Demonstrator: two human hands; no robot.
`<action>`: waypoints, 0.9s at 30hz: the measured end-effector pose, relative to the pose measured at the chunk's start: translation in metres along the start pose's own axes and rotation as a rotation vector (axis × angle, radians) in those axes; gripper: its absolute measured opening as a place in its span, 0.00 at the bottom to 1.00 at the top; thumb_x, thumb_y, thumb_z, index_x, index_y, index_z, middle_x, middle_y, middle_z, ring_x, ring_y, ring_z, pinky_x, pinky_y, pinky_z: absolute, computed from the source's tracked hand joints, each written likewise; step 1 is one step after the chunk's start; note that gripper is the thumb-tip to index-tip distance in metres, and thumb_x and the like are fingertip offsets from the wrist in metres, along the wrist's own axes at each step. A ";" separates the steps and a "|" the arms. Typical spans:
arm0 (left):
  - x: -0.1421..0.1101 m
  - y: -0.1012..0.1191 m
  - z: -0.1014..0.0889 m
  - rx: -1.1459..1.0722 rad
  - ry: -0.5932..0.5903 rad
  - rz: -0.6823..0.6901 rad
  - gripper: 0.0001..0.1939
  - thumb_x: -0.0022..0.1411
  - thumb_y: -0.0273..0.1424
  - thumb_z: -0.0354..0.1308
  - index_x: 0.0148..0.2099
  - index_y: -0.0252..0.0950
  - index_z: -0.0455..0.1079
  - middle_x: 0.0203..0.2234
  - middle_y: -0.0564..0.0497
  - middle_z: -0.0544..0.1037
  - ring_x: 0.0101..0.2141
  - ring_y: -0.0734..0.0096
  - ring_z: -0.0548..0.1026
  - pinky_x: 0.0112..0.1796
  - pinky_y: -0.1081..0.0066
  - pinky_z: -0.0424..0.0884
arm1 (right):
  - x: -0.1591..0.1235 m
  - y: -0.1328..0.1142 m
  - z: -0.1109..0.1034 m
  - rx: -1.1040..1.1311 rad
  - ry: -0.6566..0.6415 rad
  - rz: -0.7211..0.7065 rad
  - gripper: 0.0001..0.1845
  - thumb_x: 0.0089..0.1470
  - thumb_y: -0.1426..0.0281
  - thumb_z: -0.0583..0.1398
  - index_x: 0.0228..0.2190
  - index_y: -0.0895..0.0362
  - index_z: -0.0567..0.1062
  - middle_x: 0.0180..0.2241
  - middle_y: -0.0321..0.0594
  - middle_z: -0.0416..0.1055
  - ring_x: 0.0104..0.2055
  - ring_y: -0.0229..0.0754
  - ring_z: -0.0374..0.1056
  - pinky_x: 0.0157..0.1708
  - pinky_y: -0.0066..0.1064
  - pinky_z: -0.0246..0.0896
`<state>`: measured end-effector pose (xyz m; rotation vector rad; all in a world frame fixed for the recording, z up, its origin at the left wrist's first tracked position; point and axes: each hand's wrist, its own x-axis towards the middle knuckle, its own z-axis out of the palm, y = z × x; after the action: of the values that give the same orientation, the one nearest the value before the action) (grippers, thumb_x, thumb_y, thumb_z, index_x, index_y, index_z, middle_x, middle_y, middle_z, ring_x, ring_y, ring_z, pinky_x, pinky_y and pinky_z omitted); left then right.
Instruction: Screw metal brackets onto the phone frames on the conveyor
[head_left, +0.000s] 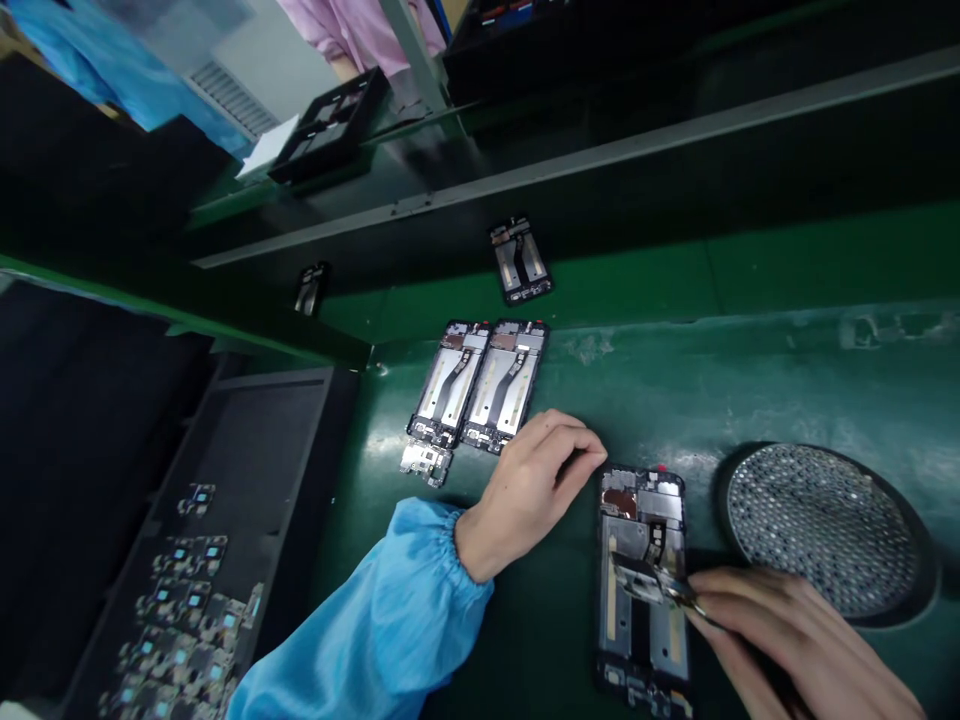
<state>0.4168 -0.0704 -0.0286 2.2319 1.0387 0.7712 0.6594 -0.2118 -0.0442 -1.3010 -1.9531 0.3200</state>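
Head view: green bench (675, 390), scuffed, shiny in patches; open phone (645, 645) flat on it. R hand (795, 630) over phone, fingers pinched on metal tool (637, 578). L hand (532, 485) near phone's top L corner, curled, thumb & fingertip together; can't tell if it grips anything. Round mesh (825, 525) R of phone; 2 other phones (495, 395) upper L; tray (255, 420) w/ boards (180, 655) far L. Well beyond phone: person in pink (367, 25).

1. No legible txt, nos., brands or signs.
2. Nearest phone assy (664, 636): pale specks on dark flex cable (656, 540), too small to read.
3. Circuit bds (180, 656) in tray (262, 425) at L: any print too blurred to read.
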 end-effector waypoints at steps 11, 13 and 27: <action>0.003 0.011 0.002 0.267 -0.167 0.064 0.07 0.79 0.29 0.55 0.46 0.36 0.73 0.40 0.51 0.78 0.40 0.65 0.74 0.42 0.63 0.71 | -0.012 0.005 0.002 0.011 -0.036 -0.005 0.12 0.62 0.71 0.64 0.48 0.53 0.79 0.46 0.40 0.81 0.48 0.43 0.80 0.47 0.30 0.78; 0.003 0.012 0.003 0.324 -0.188 0.079 0.08 0.80 0.30 0.54 0.45 0.37 0.73 0.40 0.51 0.78 0.40 0.64 0.73 0.42 0.63 0.70 | -0.014 0.002 0.003 0.020 -0.023 0.040 0.12 0.63 0.71 0.64 0.48 0.53 0.79 0.47 0.40 0.81 0.50 0.43 0.79 0.48 0.31 0.78; 0.000 0.002 -0.006 0.232 -0.158 0.123 0.09 0.79 0.28 0.55 0.51 0.35 0.77 0.43 0.49 0.80 0.42 0.67 0.76 0.45 0.65 0.75 | -0.022 0.001 0.006 -0.011 -0.046 0.090 0.14 0.66 0.68 0.62 0.53 0.50 0.77 0.51 0.37 0.79 0.52 0.41 0.78 0.49 0.31 0.77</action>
<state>0.4140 -0.0697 -0.0233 2.5277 0.9621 0.5357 0.6599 -0.2294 -0.0590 -1.4024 -1.9405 0.3872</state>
